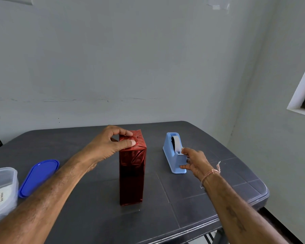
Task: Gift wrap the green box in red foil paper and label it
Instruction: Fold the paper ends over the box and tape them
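A tall box wrapped in red foil paper (132,171) stands upright in the middle of the dark table (209,191). My left hand (109,143) rests on its top end, thumb and fingers pressing the folded foil flaps down. To the right stands a light blue tape dispenser (173,154) with a roll of tape. My right hand (194,162) is at the dispenser's front, fingertips pinching the tape end at the cutter while the lower fingers touch the base. No green of the box shows.
At the left edge sits a clear plastic container (2,192) with something printed inside, and its blue lid (38,176) lies beside it. A grey wall stands close behind the table. The table's right corner and front edge are near my right forearm.
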Action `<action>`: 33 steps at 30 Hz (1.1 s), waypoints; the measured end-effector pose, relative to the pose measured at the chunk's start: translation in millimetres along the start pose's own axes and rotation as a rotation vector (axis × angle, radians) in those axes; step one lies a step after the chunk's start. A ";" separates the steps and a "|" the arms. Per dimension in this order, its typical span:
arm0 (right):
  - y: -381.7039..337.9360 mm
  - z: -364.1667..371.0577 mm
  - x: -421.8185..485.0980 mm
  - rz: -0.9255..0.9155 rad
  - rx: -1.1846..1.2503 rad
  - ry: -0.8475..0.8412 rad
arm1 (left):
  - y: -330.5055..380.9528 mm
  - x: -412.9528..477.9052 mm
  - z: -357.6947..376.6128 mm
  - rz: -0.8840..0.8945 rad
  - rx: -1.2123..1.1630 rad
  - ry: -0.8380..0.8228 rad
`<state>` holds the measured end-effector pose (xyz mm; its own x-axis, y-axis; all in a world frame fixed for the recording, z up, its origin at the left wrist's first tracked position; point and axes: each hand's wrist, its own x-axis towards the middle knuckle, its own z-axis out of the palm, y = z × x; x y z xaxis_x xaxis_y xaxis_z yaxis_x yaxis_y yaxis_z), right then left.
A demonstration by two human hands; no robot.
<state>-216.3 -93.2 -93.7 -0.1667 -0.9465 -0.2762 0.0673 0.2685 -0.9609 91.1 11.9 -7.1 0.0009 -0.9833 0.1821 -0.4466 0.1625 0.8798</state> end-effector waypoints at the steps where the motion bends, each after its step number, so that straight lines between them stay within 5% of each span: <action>1: 1.6 0.0 0.5 -0.002 0.002 0.009 | 0.4 0.2 0.2 0.001 0.001 0.000; 24: 54.5 1.3 -2.3 -0.132 0.060 0.185 | 0.4 0.1 0.6 -0.010 0.005 0.009; 33: 56.8 9.2 -17.3 -0.012 0.373 0.116 | -1.4 0.1 0.8 -0.004 0.000 0.023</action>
<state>-200.6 -63.3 -143.3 -0.2780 -0.9170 -0.2862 0.4138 0.1545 -0.8971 91.0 11.4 -8.6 0.0235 -0.9817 0.1890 -0.4464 0.1588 0.8806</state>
